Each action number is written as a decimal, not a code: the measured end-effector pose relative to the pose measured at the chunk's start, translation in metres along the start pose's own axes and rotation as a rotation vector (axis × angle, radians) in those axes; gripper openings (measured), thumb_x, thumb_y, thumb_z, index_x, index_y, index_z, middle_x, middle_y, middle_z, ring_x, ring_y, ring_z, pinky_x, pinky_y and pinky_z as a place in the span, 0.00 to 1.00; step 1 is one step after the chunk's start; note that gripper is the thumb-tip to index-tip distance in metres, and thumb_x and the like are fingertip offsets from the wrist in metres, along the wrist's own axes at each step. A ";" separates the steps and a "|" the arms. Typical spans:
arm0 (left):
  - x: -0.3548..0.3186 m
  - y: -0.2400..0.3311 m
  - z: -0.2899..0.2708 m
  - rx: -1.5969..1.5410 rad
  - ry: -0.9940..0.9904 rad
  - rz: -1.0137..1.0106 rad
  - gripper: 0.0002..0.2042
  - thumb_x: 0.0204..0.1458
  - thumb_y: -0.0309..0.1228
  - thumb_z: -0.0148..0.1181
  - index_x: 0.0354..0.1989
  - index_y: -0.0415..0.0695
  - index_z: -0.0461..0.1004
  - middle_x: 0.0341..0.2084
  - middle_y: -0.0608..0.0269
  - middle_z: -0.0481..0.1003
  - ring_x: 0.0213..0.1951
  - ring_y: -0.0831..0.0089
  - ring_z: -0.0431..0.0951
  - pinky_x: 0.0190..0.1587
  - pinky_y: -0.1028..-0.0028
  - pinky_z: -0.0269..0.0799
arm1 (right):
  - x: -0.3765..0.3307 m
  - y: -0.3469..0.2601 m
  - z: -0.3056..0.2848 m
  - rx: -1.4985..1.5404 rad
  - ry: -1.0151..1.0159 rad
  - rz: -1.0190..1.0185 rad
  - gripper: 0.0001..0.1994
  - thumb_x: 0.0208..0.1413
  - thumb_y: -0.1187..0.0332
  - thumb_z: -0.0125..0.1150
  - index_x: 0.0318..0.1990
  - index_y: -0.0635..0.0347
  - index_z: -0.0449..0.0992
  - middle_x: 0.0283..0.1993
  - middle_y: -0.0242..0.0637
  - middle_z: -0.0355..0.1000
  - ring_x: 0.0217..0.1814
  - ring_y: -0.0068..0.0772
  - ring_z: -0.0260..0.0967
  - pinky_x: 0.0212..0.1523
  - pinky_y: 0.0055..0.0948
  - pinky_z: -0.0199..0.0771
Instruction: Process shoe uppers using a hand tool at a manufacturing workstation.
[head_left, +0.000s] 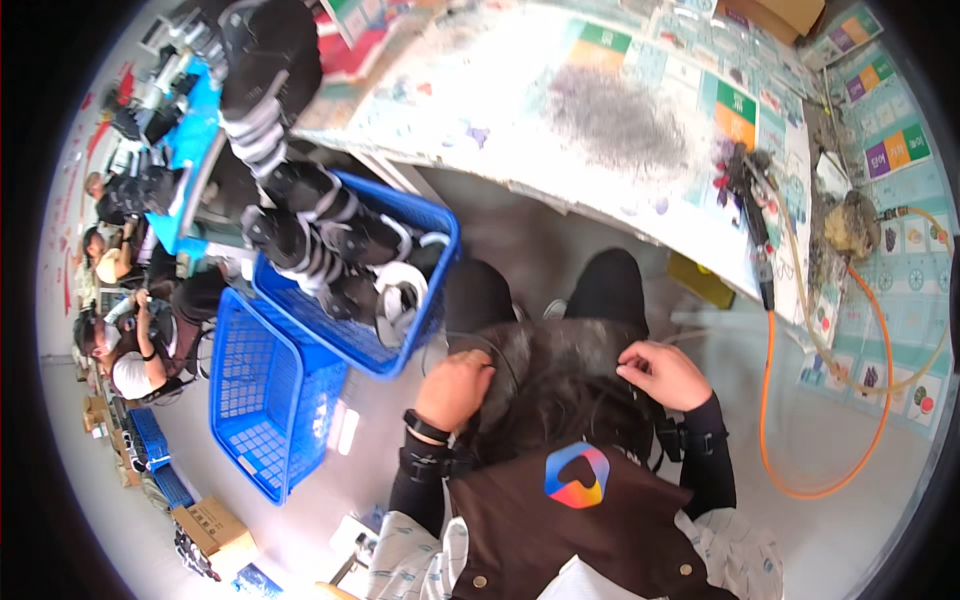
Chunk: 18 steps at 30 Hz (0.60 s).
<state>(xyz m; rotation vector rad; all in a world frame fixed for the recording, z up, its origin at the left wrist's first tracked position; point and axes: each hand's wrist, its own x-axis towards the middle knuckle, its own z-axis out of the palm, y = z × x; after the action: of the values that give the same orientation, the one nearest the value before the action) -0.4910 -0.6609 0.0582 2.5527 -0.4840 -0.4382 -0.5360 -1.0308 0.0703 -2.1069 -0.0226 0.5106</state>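
Observation:
I sit with both hands over my lap, at the two sides of a dark brown apron (530, 490) whose lap part is smeared grey. My left hand (455, 390) is closed with curled fingers beside my left thigh, at the apron's edge. On the other side my right hand (668, 375) has its fingers bent together near the right edge of the apron. Whatever either hand may pinch is hidden or too small to name. Dark bands with small devices circle both wrists.
A worktable (480, 110) with a black-smudged top stands ahead, an air gun (755, 225) with an orange hose (765, 400) at its right. At left, a blue basket (405, 355) holds black-and-white shoes (300, 245), beside another blue basket (285, 455). Other people (130, 370) sit farther left.

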 end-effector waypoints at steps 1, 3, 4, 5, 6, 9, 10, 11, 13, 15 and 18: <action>0.010 0.006 0.003 -0.003 0.007 0.072 0.09 0.60 0.34 0.63 0.42 0.43 0.79 0.36 0.48 0.82 0.40 0.48 0.83 0.43 0.55 0.78 | 0.000 0.003 -0.004 0.015 0.023 0.042 0.11 0.61 0.64 0.69 0.41 0.65 0.79 0.35 0.43 0.79 0.37 0.41 0.80 0.39 0.37 0.78; 0.023 0.022 0.003 -0.005 -0.027 0.134 0.10 0.60 0.35 0.63 0.43 0.42 0.80 0.36 0.47 0.82 0.40 0.47 0.83 0.43 0.55 0.78 | 0.003 0.006 -0.012 -0.053 0.101 -0.004 0.11 0.61 0.64 0.69 0.41 0.65 0.78 0.35 0.43 0.79 0.37 0.41 0.80 0.40 0.38 0.78; 0.029 0.029 0.003 0.012 -0.033 0.150 0.10 0.61 0.35 0.63 0.43 0.41 0.80 0.36 0.48 0.82 0.39 0.48 0.83 0.43 0.55 0.78 | 0.007 0.008 -0.016 -0.123 0.161 -0.015 0.12 0.61 0.64 0.69 0.40 0.65 0.78 0.36 0.43 0.79 0.37 0.42 0.80 0.40 0.38 0.78; 0.035 0.033 0.003 0.019 -0.056 0.166 0.10 0.61 0.35 0.63 0.43 0.41 0.79 0.35 0.48 0.82 0.39 0.48 0.83 0.43 0.55 0.78 | 0.012 0.009 -0.021 -0.104 0.173 -0.008 0.11 0.61 0.65 0.69 0.40 0.65 0.78 0.36 0.44 0.78 0.37 0.42 0.80 0.40 0.38 0.78; 0.040 0.037 0.003 0.023 -0.081 0.178 0.10 0.61 0.35 0.63 0.43 0.40 0.79 0.35 0.49 0.82 0.38 0.49 0.83 0.43 0.55 0.78 | 0.015 0.010 -0.025 -0.098 0.178 -0.032 0.11 0.61 0.65 0.69 0.40 0.65 0.78 0.36 0.44 0.78 0.37 0.42 0.80 0.40 0.38 0.78; 0.050 0.050 -0.004 0.050 -0.065 0.185 0.11 0.61 0.35 0.63 0.44 0.40 0.79 0.35 0.50 0.82 0.38 0.51 0.83 0.42 0.57 0.78 | 0.024 0.001 -0.036 -0.017 0.190 -0.102 0.11 0.61 0.66 0.69 0.41 0.65 0.78 0.36 0.44 0.78 0.37 0.42 0.79 0.39 0.36 0.77; 0.052 0.055 -0.010 0.067 -0.048 0.176 0.11 0.61 0.35 0.63 0.44 0.40 0.79 0.35 0.50 0.82 0.38 0.51 0.83 0.42 0.57 0.78 | 0.025 -0.007 -0.042 -0.012 0.188 -0.127 0.11 0.61 0.66 0.69 0.41 0.65 0.78 0.36 0.44 0.78 0.37 0.42 0.79 0.39 0.36 0.77; 0.053 0.060 -0.017 0.024 -0.054 0.162 0.11 0.61 0.34 0.63 0.44 0.40 0.79 0.34 0.50 0.82 0.37 0.52 0.84 0.41 0.59 0.79 | 0.023 -0.015 -0.047 0.046 0.178 -0.195 0.10 0.61 0.67 0.69 0.41 0.65 0.78 0.36 0.44 0.78 0.36 0.41 0.79 0.38 0.35 0.77; 0.057 0.066 -0.037 -0.048 -0.004 0.165 0.09 0.61 0.32 0.64 0.44 0.40 0.80 0.32 0.51 0.82 0.36 0.54 0.84 0.40 0.61 0.79 | 0.020 -0.036 -0.065 0.149 0.128 -0.300 0.09 0.61 0.69 0.69 0.43 0.64 0.79 0.36 0.42 0.78 0.35 0.38 0.78 0.35 0.31 0.76; 0.074 0.071 -0.061 -0.025 0.065 0.130 0.08 0.60 0.31 0.64 0.43 0.40 0.80 0.32 0.51 0.82 0.36 0.54 0.84 0.39 0.61 0.79 | 0.013 -0.042 -0.083 0.217 0.188 -0.389 0.08 0.61 0.73 0.68 0.45 0.65 0.80 0.36 0.40 0.79 0.33 0.30 0.76 0.35 0.28 0.74; 0.095 0.053 -0.103 0.127 0.352 0.240 0.07 0.59 0.29 0.64 0.41 0.40 0.80 0.31 0.49 0.81 0.34 0.56 0.84 0.37 0.63 0.78 | 0.006 -0.050 -0.105 0.252 0.298 -0.437 0.06 0.60 0.78 0.67 0.44 0.66 0.81 0.36 0.37 0.79 0.34 0.25 0.74 0.37 0.25 0.73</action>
<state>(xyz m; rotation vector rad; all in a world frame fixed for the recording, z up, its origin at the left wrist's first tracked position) -0.3799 -0.7005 0.1506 2.5716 -0.6892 0.1305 -0.4832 -1.0856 0.1583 -1.8374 -0.2301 -0.0618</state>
